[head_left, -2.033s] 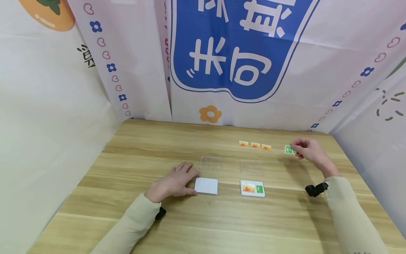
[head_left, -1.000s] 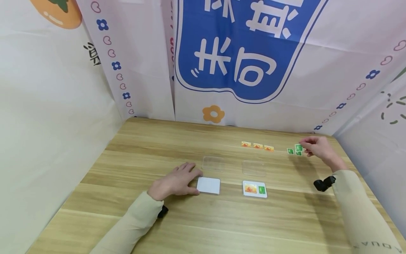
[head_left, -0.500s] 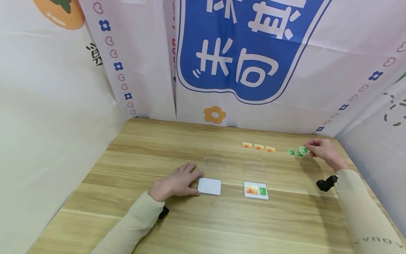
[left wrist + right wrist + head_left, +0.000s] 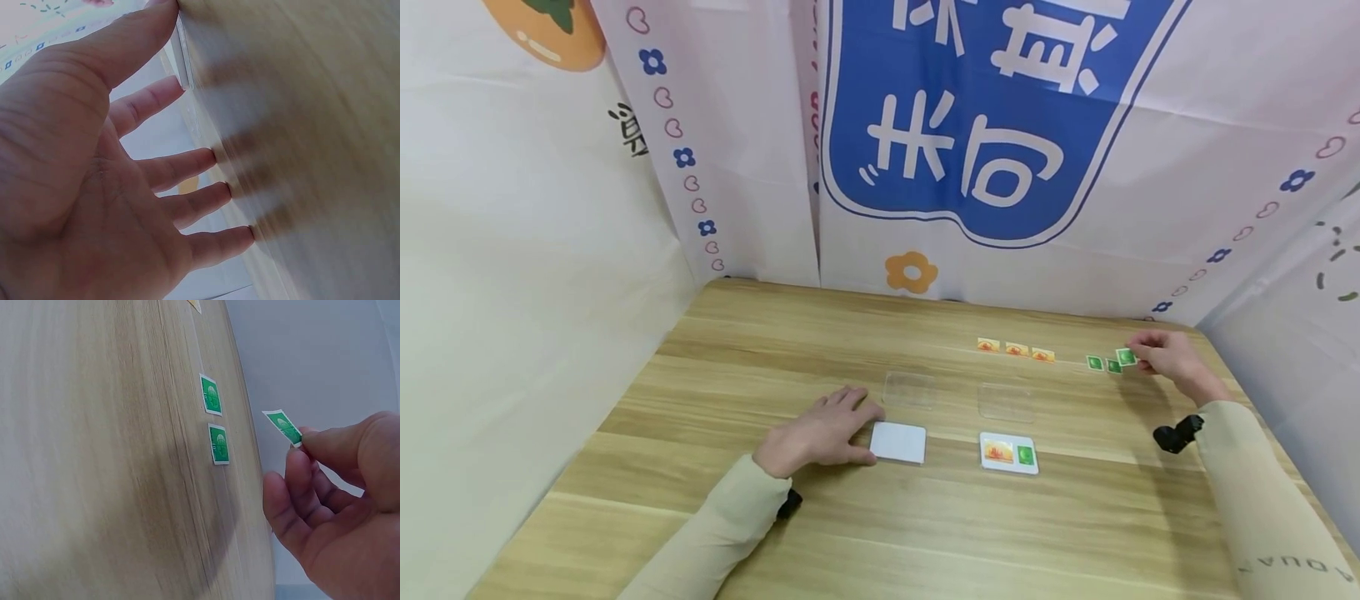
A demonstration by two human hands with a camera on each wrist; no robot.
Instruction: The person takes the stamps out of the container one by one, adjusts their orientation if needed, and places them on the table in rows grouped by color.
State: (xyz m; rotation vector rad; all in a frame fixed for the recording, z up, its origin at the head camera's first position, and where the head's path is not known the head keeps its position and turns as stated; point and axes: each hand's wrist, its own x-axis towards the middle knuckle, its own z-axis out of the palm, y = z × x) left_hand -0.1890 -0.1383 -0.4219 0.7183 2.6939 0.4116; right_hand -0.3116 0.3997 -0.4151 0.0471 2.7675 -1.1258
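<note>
My right hand [image 4: 1168, 357] pinches a small green stamp [image 4: 284, 427] between thumb and fingers, raised off the table at the far right. Two more green stamps [image 4: 211, 395] lie flat on the wood just left of it. My left hand [image 4: 829, 429] rests on the table with fingers spread. Its thumb and index fingertips are right at the left edge of a blank white card [image 4: 898, 442]. To the right of that lies a second white card [image 4: 1009, 465], bearing an orange picture stamp [image 4: 998, 451] and a green stamp [image 4: 1026, 455].
Three orange stamps [image 4: 1017, 349] lie in a row toward the back. Two clear plastic pieces [image 4: 909, 391] lie flat behind the cards. A printed cloth [image 4: 760, 167] hangs along the table's back edge, with cloth on both sides too.
My right hand has moved rightward with the pinched green stamp, away from the two on the table. My left hand stays beside the blank card. The head view has shifted slightly.
</note>
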